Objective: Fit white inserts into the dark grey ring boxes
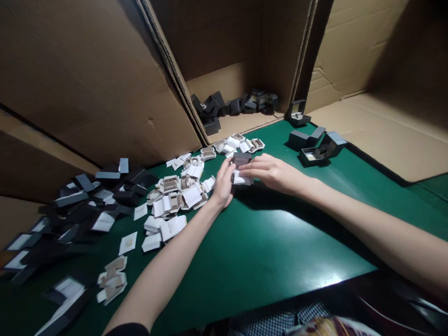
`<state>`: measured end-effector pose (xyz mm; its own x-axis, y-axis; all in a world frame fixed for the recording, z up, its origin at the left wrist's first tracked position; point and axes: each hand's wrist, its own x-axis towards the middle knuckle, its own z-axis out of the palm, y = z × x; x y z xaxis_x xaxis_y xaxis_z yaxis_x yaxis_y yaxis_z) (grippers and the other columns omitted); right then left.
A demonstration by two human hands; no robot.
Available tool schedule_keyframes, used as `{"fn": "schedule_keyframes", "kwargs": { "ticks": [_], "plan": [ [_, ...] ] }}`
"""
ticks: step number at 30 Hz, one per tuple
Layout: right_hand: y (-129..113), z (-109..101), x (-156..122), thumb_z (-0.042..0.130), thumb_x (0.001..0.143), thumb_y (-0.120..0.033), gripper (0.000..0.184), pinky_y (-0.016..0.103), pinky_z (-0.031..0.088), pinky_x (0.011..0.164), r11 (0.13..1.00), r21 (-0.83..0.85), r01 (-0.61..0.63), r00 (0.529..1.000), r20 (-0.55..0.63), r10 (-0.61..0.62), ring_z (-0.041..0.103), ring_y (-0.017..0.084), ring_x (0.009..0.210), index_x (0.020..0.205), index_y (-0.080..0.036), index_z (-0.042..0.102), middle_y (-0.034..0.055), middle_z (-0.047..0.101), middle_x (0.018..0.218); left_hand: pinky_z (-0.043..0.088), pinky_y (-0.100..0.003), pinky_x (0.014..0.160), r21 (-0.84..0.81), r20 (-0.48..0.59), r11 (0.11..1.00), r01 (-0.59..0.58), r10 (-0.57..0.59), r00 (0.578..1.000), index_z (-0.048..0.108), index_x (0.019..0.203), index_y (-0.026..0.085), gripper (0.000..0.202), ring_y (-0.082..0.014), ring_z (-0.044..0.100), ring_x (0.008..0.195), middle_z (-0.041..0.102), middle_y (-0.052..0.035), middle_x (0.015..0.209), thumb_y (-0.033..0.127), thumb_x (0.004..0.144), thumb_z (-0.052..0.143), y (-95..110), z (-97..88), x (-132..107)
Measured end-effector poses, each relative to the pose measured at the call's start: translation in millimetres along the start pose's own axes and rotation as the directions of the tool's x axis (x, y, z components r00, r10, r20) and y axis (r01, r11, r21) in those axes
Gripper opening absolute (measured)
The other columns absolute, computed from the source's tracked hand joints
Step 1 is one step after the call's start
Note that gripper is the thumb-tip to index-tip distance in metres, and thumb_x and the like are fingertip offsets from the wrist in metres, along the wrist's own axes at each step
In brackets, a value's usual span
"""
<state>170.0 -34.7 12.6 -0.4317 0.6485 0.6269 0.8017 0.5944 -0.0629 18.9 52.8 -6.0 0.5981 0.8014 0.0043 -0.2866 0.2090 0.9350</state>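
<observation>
My left hand is closed round the left side of a small black hinged box, whose lid is tilted up. A white insert shows in the lower half of the box. From the right, my right hand reaches over, its fingers bent together on the white insert; its fingertips are partly hidden. Just beyond and left of my hands lie several white-and-brown folded card inserts, in a loose pile on the green table.
Many black boxes with white inserts are heaped on the left. Several black boxes stand open at the right. More boxes lie inside a cardboard carton at the back. Another carton lies right.
</observation>
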Motion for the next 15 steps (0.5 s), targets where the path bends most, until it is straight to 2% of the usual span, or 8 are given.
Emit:
{"fn": "schedule_keyframes", "kwargs": {
  "ticks": [3,5,12,15],
  "plan": [
    [-1.2,-6.8,3.2,0.037,0.092,-0.008,0.030,0.038,0.045,0.076,0.995,-0.084,0.060,0.998,0.009,-0.060,0.057,0.021,0.093,0.105,-0.016,0.063,0.0110,0.068,0.103,0.045,-0.030,0.091,0.048,0.032,0.999,0.001,-0.002,0.999,0.060,0.105,0.020,0.028,-0.0213,0.057,0.110,0.065,-0.0023,0.112,0.027,0.078,0.057,-0.3,-2.8,1.6],
    [-2.7,-11.3,4.1,0.037,0.091,-0.008,0.030,0.037,0.044,0.076,0.993,-0.084,0.088,0.996,0.021,-0.086,0.055,0.020,0.091,0.103,-0.016,0.063,0.0110,0.067,0.100,0.046,-0.029,0.090,0.080,0.052,0.997,0.007,-0.011,0.999,0.062,0.106,0.020,0.030,-0.0215,0.057,0.109,0.064,-0.0023,0.113,0.028,0.077,0.058,-0.3,-5.2,3.1],
    [-8.4,-19.4,3.9,0.041,0.091,-0.010,0.027,0.034,0.045,0.079,0.990,0.007,0.141,0.988,0.056,-0.142,0.052,0.018,0.091,0.108,-0.017,0.061,0.0116,0.063,0.100,0.045,-0.023,0.067,0.135,0.142,0.991,0.012,-0.031,0.989,0.065,0.096,0.017,0.026,-0.0178,0.061,0.084,0.067,-0.0012,0.094,0.028,0.074,0.058,5.6,-8.2,3.6],
    [-10.0,-19.7,5.6,0.041,0.093,-0.014,0.025,0.034,0.046,0.077,0.989,0.001,0.150,0.987,0.052,-0.150,0.053,0.019,0.092,0.108,-0.016,0.061,0.0116,0.064,0.099,0.044,-0.022,0.065,0.152,0.149,0.988,0.024,-0.047,0.988,0.065,0.095,0.017,0.025,-0.0170,0.060,0.081,0.067,-0.0010,0.092,0.027,0.073,0.058,7.0,-8.0,3.7]
  ]
}}
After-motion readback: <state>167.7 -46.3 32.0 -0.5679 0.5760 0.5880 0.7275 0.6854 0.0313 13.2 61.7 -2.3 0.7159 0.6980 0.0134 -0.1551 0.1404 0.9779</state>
